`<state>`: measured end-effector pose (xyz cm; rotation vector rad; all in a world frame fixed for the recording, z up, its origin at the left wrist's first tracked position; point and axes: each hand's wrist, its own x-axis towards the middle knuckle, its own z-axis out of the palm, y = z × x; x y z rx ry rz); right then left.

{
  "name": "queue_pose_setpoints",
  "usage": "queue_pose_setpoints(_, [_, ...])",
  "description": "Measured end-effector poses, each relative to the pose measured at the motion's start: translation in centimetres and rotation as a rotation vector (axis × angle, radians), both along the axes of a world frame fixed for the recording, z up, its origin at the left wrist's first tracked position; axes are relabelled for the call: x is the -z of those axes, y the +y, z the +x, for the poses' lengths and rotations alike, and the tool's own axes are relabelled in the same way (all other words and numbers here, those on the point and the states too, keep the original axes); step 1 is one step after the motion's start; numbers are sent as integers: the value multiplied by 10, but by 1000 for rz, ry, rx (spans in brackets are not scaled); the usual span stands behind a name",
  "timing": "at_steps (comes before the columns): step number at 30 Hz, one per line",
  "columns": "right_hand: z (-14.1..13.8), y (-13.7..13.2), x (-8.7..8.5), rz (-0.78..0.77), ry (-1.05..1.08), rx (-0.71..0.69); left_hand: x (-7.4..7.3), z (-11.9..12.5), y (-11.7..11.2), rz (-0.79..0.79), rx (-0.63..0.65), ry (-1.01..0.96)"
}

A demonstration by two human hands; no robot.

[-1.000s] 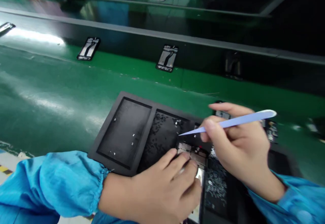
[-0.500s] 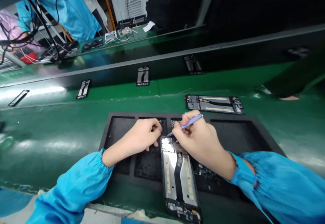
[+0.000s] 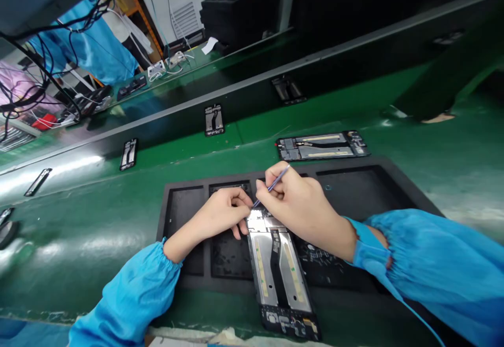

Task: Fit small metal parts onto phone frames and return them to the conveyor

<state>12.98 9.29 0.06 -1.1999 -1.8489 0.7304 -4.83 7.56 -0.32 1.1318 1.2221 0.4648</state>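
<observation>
Phone mid-frame (image 3: 275, 268) lying lengthwise on the black foam tray (image 3: 358, 189), its top end held in the curled fingers of the left hand (image 3: 222, 216); pale blue tweezers (image 3: 272, 184) pinched in the right hand (image 3: 301, 210), tips at that end; second frame (image 3: 323, 146) beyond, on the green counter (image 3: 79, 242).

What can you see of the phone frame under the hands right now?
The phone frame is long, flat and rectangular, with two silvery panels either side of a black central strip, thin yellowish strips on them, and a dark end with small parts. It lies flat on a black foam tray, its near end overhanging the green bench. The left hand and right hand are at its bright far end, with the tip of pale blue tweezers close by.
</observation>
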Motion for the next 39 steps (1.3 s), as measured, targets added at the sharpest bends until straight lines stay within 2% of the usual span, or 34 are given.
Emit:
queue_pose_setpoints(14, [7,6,3,-81,-46,-103,1,1,2,-34,-22,-27])
queue_pose_setpoints(19, [17,14,7,-6,-7,-305,2,-1,3,-36,-13,-35])
queue_pose_setpoints(22, [21,18,8,23,2,-355,2,-1,3,-44,-13,-29])
queue_pose_setpoints(28, [18,16,9,-20,2,-298,2,-1,4,-42,-6,-45])
queue_pose_setpoints(32, [17,13,5,-72,3,-244,1,1,4,-52,-18,-41])
queue_pose_setpoints(36, [19,17,-6,-94,74,-76,3,1,4,-69,-35,-33])
queue_pose_setpoints(39, [20,24,-11,-178,175,10,4,2,5,-82,-44,-31])
